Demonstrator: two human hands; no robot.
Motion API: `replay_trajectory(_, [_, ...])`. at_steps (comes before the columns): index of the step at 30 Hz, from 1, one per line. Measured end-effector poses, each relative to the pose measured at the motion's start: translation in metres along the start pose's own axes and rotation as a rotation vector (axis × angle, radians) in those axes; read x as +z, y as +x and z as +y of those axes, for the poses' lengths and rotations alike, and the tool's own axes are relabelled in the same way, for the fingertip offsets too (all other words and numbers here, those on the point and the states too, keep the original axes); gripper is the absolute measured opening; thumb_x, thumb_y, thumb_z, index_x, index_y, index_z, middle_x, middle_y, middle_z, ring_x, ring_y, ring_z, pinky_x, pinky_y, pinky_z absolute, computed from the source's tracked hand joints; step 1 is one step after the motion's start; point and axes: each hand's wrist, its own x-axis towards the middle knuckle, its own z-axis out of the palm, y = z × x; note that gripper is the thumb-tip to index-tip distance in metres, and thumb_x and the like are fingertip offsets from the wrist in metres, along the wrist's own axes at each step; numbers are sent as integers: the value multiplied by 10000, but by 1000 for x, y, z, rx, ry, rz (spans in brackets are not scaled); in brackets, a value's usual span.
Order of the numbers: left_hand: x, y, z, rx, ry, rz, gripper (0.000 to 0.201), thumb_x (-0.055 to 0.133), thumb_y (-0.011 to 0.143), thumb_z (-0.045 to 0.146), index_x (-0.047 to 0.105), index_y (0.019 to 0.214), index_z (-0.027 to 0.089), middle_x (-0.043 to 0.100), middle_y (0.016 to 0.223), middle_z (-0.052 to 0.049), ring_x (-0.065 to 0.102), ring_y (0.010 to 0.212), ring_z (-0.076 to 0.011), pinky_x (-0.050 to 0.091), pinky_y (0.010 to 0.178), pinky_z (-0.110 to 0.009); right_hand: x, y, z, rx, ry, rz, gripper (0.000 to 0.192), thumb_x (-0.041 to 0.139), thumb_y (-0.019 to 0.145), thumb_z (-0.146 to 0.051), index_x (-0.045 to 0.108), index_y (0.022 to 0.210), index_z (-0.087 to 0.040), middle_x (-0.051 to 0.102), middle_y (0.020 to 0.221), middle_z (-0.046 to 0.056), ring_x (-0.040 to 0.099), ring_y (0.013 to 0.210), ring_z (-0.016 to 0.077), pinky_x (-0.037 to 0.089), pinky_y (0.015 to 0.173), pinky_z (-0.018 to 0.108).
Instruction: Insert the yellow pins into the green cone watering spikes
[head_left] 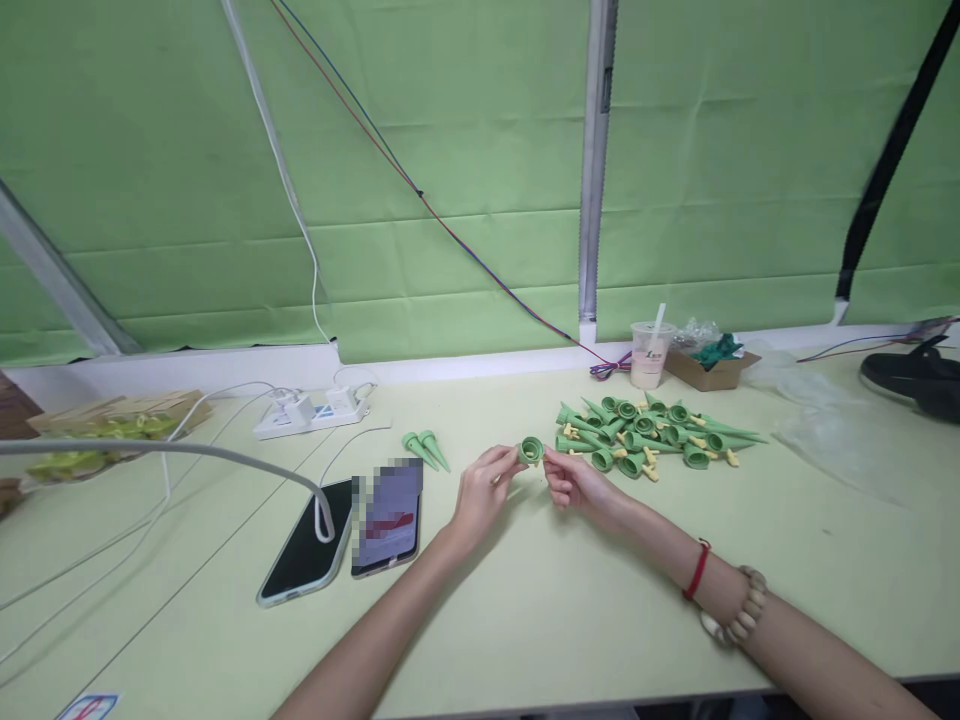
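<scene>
A small green plastic cone-shaped spike (531,451) sits above the pale green worktop (570,590), its open round end facing the camera, pinched between both hands. The left hand (480,492) grips its left side with closed fingertips, and the right hand (577,487) meets its right edge likewise. A heap of matching green spikes with yellow tips (651,435) lies just behind, two phones (345,535) to the left.

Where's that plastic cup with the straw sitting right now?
In the head view, the plastic cup stands at the far edge of the table, right of centre, beside a cardboard box and just behind the pile of green cones.
</scene>
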Motion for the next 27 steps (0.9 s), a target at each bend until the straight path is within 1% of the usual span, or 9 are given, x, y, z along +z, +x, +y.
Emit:
replay_trajectory(3, [-1, 1, -1, 31, 86, 8, 231, 455, 855, 220, 639, 994, 223, 640, 904, -52, 579, 814, -139, 432, 692, -235, -1, 0, 3, -2, -136, 50, 474, 439, 763, -644, 318, 616, -210, 288, 435, -99, 348, 353, 67, 313, 420, 208])
replay_trajectory(5, [-1, 1, -1, 22, 118, 14, 230, 467, 854, 261, 636, 1004, 219, 642, 889, -49, 583, 820, -144, 439, 702, -243, -1, -3, 6, -96, -362, 144, 477, 322, 799, -665, 389, 687, -206, 430, 509, -61, 420, 373, 90, 338, 425, 229])
replay_trajectory(7, [-2, 0, -1, 7, 154, 11, 245, 467, 856, 300, 632, 1010, 205, 642, 868, -48, 584, 812, -145, 445, 696, -245, -1, -9, 7, -246, -630, 212, 454, 309, 831, -626, 473, 913, -211, 581, 752, -2, 522, 475, 108, 405, 509, 261])
replay_trajectory(10, [-2, -3, 1, 58, 254, -60, 277, 450, 863, 317, 620, 1046, 197, 643, 847, -50, 579, 793, -144, 443, 666, -242, 0, -15, 7, -387, -919, 284, 450, 368, 855, -547, 387, 1210, -270, 588, 1045, 44, 610, 727, 156, 441, 696, 317])
replay_trajectory(14, [-1, -4, 6, 87, 324, -142, 330, 410, 875, 359, 606, 1088, 201, 642, 801, -48, 577, 764, -146, 451, 660, -251, -2, -13, 3, -538, -1066, 397, 339, 364, 891, -445, 455, 1172, -279, 593, 1102, 39, 601, 880, 191, 433, 758, 326])
replay_trajectory(19, [-3, 1, -8, -263, 500, 36, 401, 381, 863, 356, 605, 1116, 141, 634, 1048, -123, 552, 1017, -232, 429, 877, -363, -25, -5, -11, -875, -1097, 713, 326, 352, 909, -380, 497, 1164, -238, 573, 1124, 65, 544, 1000, 202, 401, 838, 330])
replay_trajectory(21, [-5, 2, -22, -441, 657, 72, 495, 449, 812, 346, 536, 1207, 61, 504, 1257, -197, 405, 1214, -316, 332, 988, -438, -40, -3, -17, -967, -1159, 893, 331, 332, 914, -353, 520, 1157, -230, 581, 1073, 71, 517, 1010, 215, 368, 865, 363])
replay_trajectory(24, [-10, 1, -38, -593, 759, -3, 580, 426, 810, 376, 478, 1252, 4, 359, 1373, -236, 211, 1324, -362, 213, 1049, -476, -61, 0, -22, -887, -1261, 1108, 351, 325, 909, -355, 557, 1143, -237, 564, 1048, 87, 480, 1015, 247, 349, 837, 394])
replay_trajectory(27, [-12, 1, -40, -643, 797, -119, 598, 359, 831, 414, 548, 1157, -51, 418, 1314, -272, 249, 1308, -365, 186, 1059, -467, -74, 3, -21, -784, -1326, 1140, 345, 349, 897, -347, 571, 1141, -244, 569, 1021, 88, 477, 985, 251, 344, 815, 395])
